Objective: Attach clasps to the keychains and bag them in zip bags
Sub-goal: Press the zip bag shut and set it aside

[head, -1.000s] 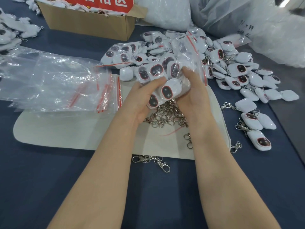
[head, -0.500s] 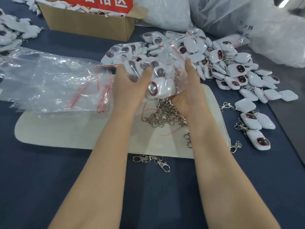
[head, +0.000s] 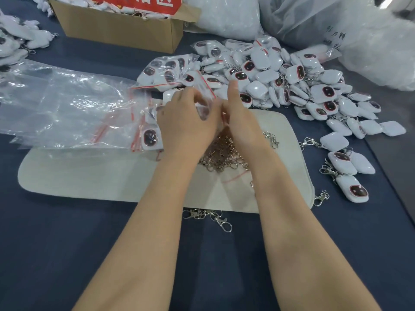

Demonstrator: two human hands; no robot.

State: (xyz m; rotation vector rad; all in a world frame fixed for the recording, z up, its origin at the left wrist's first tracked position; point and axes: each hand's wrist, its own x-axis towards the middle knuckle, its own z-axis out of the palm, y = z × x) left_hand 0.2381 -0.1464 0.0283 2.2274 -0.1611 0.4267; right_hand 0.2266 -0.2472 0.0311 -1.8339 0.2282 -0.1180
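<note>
Here, a dark blue counter (head: 67,243) carries a pale mat (head: 89,176), loose clasps (head: 224,151) and heaped white keychains (head: 292,81); left hand (head: 186,124) and right hand (head: 243,122) both pinch a clear zip bag (head: 204,107)

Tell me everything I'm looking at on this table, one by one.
Keychains: many, white with dark faces, heaped right of centre, some bagged.
Empty zip bags: a stack, clear with red seals, left.
Clasps: a heap, silver, on the mat under the hands; a few loose nearby.
Mat: one, pale grey, centre.
Cardboard box: one, brown with red sign, top left.
Plastic sacks: at least two, whitish clear, top right.
Table cover: one, dark blue, underneath everything.
Held zip bag: one, clear with red seal, between the hands.
Left hand: one, pinches the held bag.
Right hand: one, holds its other side.
</note>
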